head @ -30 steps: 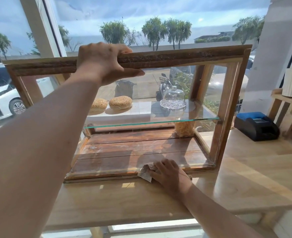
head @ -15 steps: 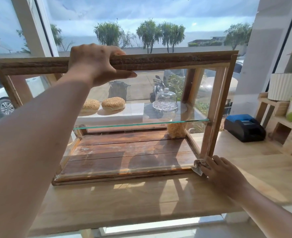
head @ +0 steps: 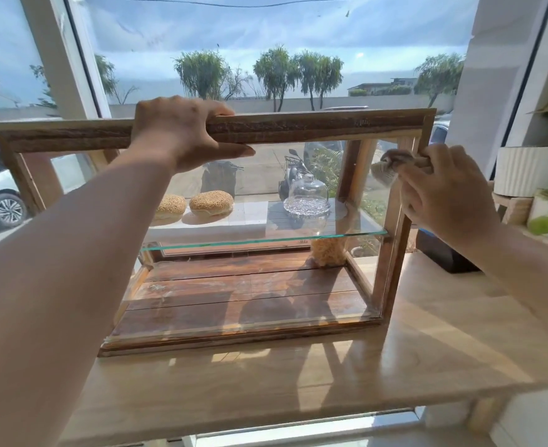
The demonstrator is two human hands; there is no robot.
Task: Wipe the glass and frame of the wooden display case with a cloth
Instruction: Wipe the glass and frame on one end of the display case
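Head view looks down at a rectangular wooden display case with clear glass panes (head: 234,285) standing on the pale wooden counter (head: 427,350) by the window, its raised wooden-framed front door gripped along the top rail by the left hand (head: 182,130), fingers over the far side and thumb along the near edge. At the right, the right hand (head: 443,191) is closed around a small crumpled grey-beige cloth (head: 392,167), pressing it against the upper part of the right upright. The cloth looks soft and light, best bunched in the palm, while the door seems stiff but breakable, safest held by its wood rather than its pane.
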